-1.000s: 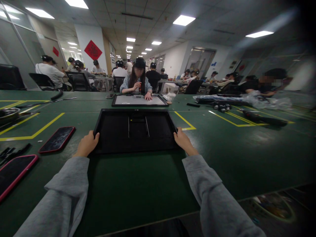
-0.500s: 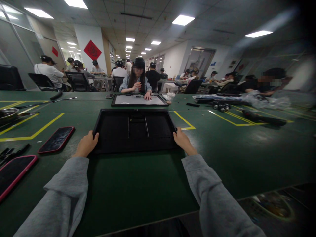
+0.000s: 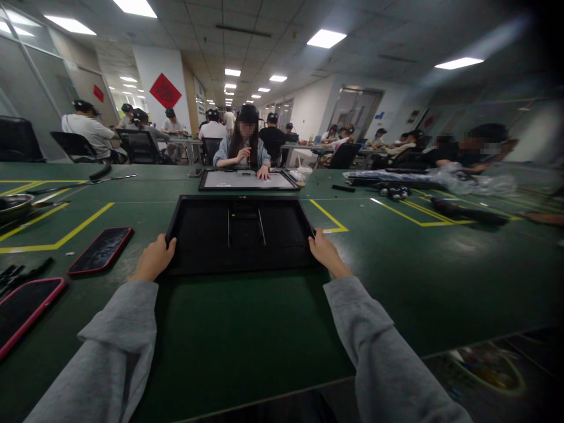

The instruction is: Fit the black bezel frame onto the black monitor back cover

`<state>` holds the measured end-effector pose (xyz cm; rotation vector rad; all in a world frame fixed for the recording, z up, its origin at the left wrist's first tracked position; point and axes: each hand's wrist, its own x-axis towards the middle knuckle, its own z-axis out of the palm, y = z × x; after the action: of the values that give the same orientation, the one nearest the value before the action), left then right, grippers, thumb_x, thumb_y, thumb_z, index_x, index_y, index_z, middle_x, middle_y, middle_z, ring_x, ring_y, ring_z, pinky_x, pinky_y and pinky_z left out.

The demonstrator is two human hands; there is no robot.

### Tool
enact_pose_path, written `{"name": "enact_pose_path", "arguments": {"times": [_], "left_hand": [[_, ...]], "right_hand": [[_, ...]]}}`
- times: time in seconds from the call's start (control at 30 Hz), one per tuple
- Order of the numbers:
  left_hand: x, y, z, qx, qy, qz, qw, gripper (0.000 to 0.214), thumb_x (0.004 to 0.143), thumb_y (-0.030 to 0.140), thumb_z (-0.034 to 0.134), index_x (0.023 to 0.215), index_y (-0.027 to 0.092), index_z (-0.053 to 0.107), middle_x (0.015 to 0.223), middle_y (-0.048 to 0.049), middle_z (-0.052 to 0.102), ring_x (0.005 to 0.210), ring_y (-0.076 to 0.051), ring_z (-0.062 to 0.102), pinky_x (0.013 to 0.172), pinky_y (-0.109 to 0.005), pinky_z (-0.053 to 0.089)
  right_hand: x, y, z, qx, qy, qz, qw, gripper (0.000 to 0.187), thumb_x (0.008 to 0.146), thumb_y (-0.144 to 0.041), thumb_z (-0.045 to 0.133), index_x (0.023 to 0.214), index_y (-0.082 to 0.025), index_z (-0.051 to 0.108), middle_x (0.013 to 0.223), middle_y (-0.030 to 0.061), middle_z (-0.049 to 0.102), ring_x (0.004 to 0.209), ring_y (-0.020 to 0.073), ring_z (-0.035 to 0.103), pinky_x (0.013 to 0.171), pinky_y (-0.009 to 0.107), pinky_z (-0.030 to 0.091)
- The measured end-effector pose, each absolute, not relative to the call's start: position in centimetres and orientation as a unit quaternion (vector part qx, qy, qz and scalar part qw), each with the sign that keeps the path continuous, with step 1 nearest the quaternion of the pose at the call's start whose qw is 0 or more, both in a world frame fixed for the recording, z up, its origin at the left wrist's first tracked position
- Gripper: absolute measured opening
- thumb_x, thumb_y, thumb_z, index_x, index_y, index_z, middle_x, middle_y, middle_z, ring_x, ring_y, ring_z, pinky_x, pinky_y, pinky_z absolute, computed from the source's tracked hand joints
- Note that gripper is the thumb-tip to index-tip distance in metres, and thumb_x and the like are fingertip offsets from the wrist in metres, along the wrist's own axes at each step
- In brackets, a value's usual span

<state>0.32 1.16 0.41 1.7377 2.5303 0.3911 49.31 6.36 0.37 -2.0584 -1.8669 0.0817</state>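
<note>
A black rectangular panel (image 3: 240,235), with two thin strips on its surface, lies flat on the green table (image 3: 247,329) in front of me. My left hand (image 3: 154,258) grips its near left edge, fingers curled over the rim. My right hand (image 3: 325,252) grips the near right edge the same way. Both arms wear grey sleeves.
Two red-cased phones (image 3: 101,249) (image 3: 22,308) lie at the left, with black tools (image 3: 17,273) and a metal bowl (image 3: 13,202) beyond. Across the table a person (image 3: 243,147) works on a white panel (image 3: 247,179). Yellow lines mark the table; wrapped items (image 3: 440,179) lie at the right.
</note>
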Motion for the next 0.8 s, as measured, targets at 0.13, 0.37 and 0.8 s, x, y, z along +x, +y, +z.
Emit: {"name": "enact_pose_path", "arguments": {"times": [0.13,0.37,0.8], "left_hand": [[0.4,1.03,0.49,0.564,0.814,0.133,0.027,0.061,0.09,0.055,0.022,0.122,0.011,0.049,0.106,-0.0229,0.066,0.098,-0.036,0.064,0.079,-0.043,0.047],[0.25,1.2,0.35,0.564,0.814,0.137,0.026,0.062,0.09,0.054,0.023,0.122,0.009,0.05,0.106,-0.0248,0.066,0.097,-0.037,0.064,0.078,-0.043,0.047],[0.17,1.2,0.22,0.568,0.813,0.128,0.017,0.059,0.09,0.054,0.023,0.12,0.012,0.05,0.106,-0.0232,0.067,0.097,-0.035,0.065,0.079,-0.043,0.047]], "right_hand": [[49.29,6.34,0.41,-0.732,-0.657,0.032,0.179,0.037,0.097,-0.028,0.035,0.129,-0.01,0.037,0.111,0.0189,0.064,0.101,0.0279,0.063,0.083,0.035,0.045],[49.2,6.21,0.56,-0.731,-0.658,0.031,0.176,0.038,0.097,-0.028,0.035,0.13,-0.01,0.037,0.111,0.0192,0.064,0.101,0.028,0.064,0.083,0.035,0.044],[49.14,6.18,0.57,-0.733,-0.659,0.023,0.169,0.036,0.097,-0.028,0.035,0.128,-0.009,0.037,0.111,0.0194,0.064,0.101,0.027,0.064,0.082,0.033,0.044]]}}
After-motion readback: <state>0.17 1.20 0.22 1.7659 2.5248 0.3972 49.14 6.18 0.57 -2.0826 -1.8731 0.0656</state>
